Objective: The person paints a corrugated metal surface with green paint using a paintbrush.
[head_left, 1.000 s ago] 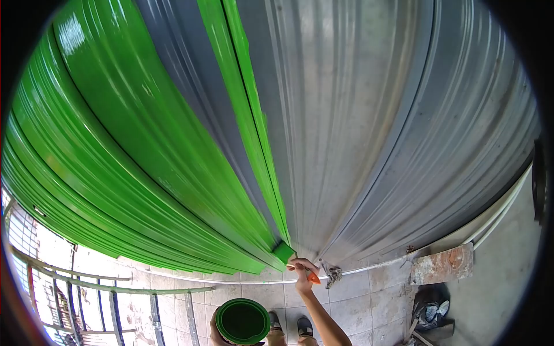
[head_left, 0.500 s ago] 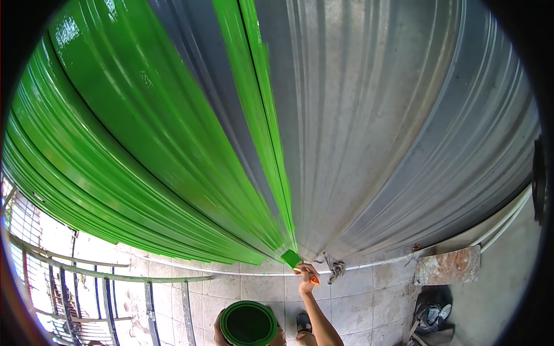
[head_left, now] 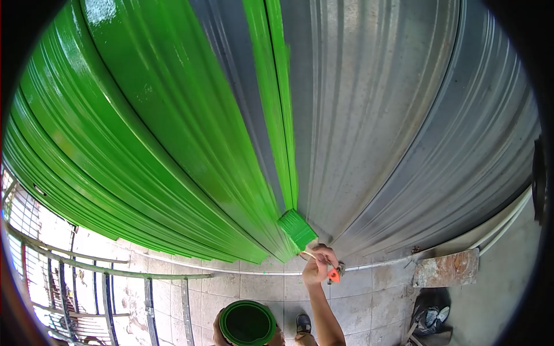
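Observation:
My right hand (head_left: pixel 320 265) grips a paintbrush (head_left: pixel 298 228) whose bristles are coated in green paint; its orange handle end sticks out below my fingers. The bristles lie against the lower part of a corrugated metal shutter (head_left: pixel 369 144), at the foot of a narrow green strip (head_left: pixel 285 155). Low in the view, my left hand (head_left: pixel 218 330) is wrapped round a paint can (head_left: pixel 248 304) with a green rim and dark green paint inside. Much of that hand is hidden by the can.
Left panels of the shutter are green, the right ones bare grey. A metal railing (head_left: pixel 147 278) stands at lower left. To the right are a stained board (head_left: pixel 446 270), a black bag (head_left: pixel 431 311) and a white pipe (head_left: pixel 508 219). My shoe (head_left: pixel 303 324) is on the tiled floor (head_left: pixel 352 303).
My right hand and the brush have moved up and slightly right, and the brush now shows broadside. The view has shifted a little. The can stays in my left hand at about the same spot.

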`<state>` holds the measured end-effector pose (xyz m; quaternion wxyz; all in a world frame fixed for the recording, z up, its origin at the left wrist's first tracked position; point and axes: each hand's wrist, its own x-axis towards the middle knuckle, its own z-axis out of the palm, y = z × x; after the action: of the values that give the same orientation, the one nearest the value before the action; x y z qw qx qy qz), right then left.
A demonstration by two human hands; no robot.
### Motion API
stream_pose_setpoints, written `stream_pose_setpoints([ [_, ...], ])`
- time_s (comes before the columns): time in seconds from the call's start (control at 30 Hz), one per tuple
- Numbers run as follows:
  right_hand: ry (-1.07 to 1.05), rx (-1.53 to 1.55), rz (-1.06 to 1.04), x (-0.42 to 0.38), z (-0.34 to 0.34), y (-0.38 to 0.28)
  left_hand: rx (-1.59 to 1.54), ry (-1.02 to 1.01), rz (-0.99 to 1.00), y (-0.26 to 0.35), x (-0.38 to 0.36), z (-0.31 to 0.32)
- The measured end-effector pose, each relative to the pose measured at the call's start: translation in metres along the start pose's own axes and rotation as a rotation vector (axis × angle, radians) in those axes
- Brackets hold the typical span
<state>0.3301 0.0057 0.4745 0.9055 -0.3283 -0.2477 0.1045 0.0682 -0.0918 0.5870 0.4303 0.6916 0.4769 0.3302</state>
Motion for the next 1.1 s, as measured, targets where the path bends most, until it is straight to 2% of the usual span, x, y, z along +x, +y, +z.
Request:
stream_pose_setpoints([
  [0.03, 0.009, -0.021, 0.007, -0.003, -0.006, 0.01, -0.002, -0.001, -0.01, 0.001, 0.001, -0.001],
  [0.07, 0.088, -0.012, 0.097, -0.015, -0.014, 0.022, -0.003, -0.001, -0.012, 0.002, 0.001, 0.0],
  [0.23, 0.013, -0.249, 0.366, -0.068, -0.093, 0.061, -0.013, -0.003, -0.029, 0.001, 0.004, -0.002],
  [0.3, 0.038, -0.288, 0.462, -0.07, -0.098, 0.061, -0.018, -0.001, -0.027, 0.003, 0.007, -0.004],
  [0.33, 0.012, -0.247, 0.403, -0.065, -0.092, 0.06, -0.02, 0.0, -0.024, 0.005, 0.007, -0.004],
  [0.43, 0.0, -0.198, 0.401, -0.03, -0.045, 0.042, -0.037, 0.002, -0.018, 0.017, 0.011, -0.007],
  [0.6, -0.174, -0.244, 0.167, 0.04, 0.048, -0.054, -0.055, 0.015, 0.002, 0.041, 0.009, -0.017],
  [0.7, -0.104, 0.053, -0.023, 0.047, 0.068, -0.067, -0.054, 0.016, -0.003, 0.046, 0.011, -0.019],
  [0.73, -0.152, 0.01, -0.053, 0.049, 0.063, -0.064, -0.053, 0.016, -0.005, 0.046, 0.011, -0.018],
  [0.83, -0.104, -0.158, 0.033, 0.02, 0.021, -0.01, -0.047, 0.019, -0.024, 0.04, 0.011, -0.017],
  [1.0, 0.033, -0.335, 0.275, -0.034, -0.06, 0.04, -0.04, 0.026, -0.059, 0.031, 0.011, -0.016],
  [1.1, 0.064, -0.26, 0.423, -0.039, -0.068, 0.04, -0.043, 0.031, -0.049, 0.035, 0.011, -0.017],
])
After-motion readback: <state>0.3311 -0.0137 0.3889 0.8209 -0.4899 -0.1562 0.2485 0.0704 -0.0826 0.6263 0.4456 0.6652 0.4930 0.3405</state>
